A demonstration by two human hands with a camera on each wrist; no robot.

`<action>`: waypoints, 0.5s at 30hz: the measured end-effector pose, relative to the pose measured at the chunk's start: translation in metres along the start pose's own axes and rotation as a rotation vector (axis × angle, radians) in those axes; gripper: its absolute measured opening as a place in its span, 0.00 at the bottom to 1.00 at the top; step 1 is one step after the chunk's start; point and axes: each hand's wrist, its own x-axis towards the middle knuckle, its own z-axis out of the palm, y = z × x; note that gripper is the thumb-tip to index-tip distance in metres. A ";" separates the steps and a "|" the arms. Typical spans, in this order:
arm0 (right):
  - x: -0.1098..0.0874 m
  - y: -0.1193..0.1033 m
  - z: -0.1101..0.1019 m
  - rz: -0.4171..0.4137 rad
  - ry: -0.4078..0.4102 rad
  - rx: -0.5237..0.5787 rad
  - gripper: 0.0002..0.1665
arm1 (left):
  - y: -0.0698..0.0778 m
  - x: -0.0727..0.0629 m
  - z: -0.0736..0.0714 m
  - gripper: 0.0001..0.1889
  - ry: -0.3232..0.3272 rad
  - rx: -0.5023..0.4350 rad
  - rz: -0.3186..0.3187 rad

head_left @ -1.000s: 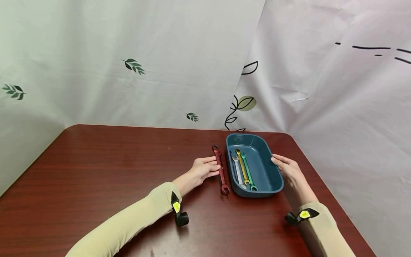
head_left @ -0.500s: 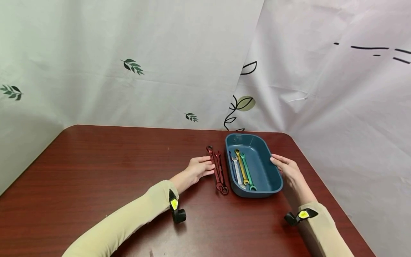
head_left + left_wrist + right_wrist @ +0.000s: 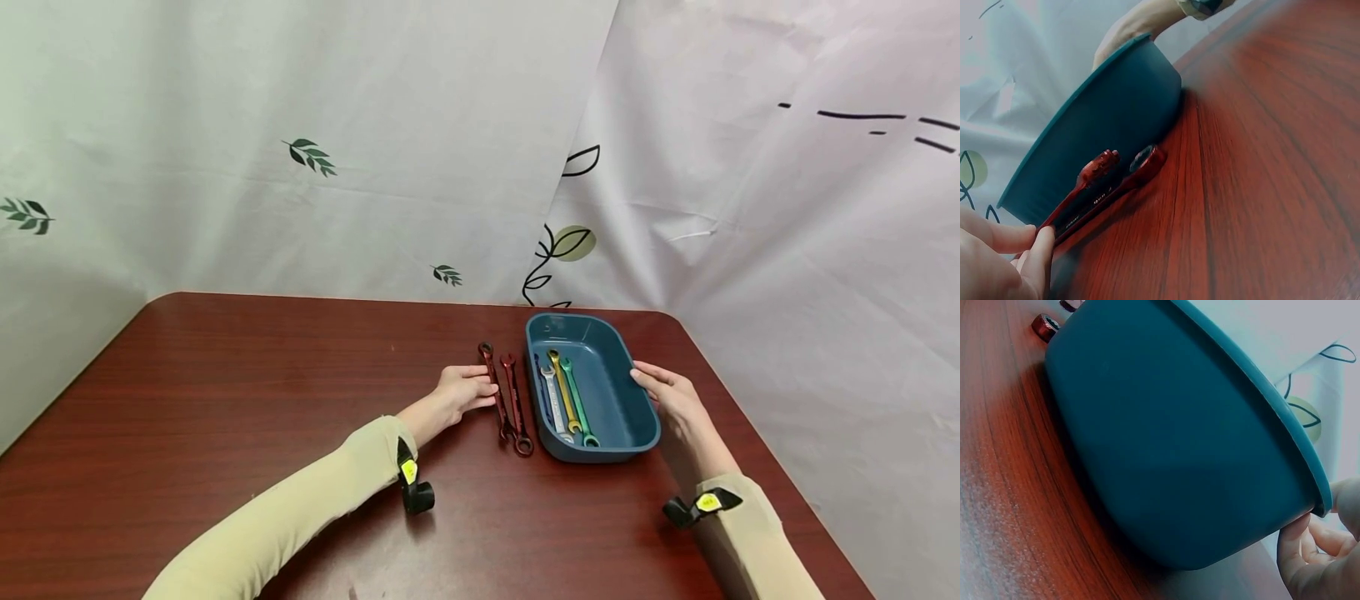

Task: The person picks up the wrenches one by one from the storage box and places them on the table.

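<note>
My left hand (image 3: 459, 393) pinches a red wrench (image 3: 502, 412) between thumb and fingers, left of the tray. A second red wrench (image 3: 516, 405) lies on the table between that one and the tray's wall. In the left wrist view, the held wrench (image 3: 1092, 172) is tilted a little above the other wrench (image 3: 1147, 165). My right hand (image 3: 681, 410) grips the right rim of a blue tray (image 3: 613, 398). Inside the tray, toward its left side, lie a green wrench (image 3: 579, 403), a yellow wrench (image 3: 566, 393), a silver wrench (image 3: 553, 402) and a dark blue one (image 3: 542, 387).
The reddish-brown wooden table (image 3: 300, 375) extends left and toward the front. Behind it hangs a white curtain (image 3: 375, 167) with leaf prints, close to the back edge and the right side. The tray stands near the back right corner.
My left hand has shifted left with its red wrench. The two red wrenches, overlapping a second ago, now show a gap between them. My right hand and the tray stay in place.
</note>
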 end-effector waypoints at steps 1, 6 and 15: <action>0.000 0.000 0.000 0.002 0.003 -0.002 0.41 | 0.000 0.000 0.000 0.26 0.004 0.007 0.001; 0.001 0.001 -0.001 0.003 0.010 -0.016 0.40 | 0.003 0.001 0.000 0.26 0.029 0.029 0.009; 0.000 0.001 0.000 0.002 0.009 -0.009 0.40 | 0.003 0.004 0.000 0.26 0.044 0.055 0.008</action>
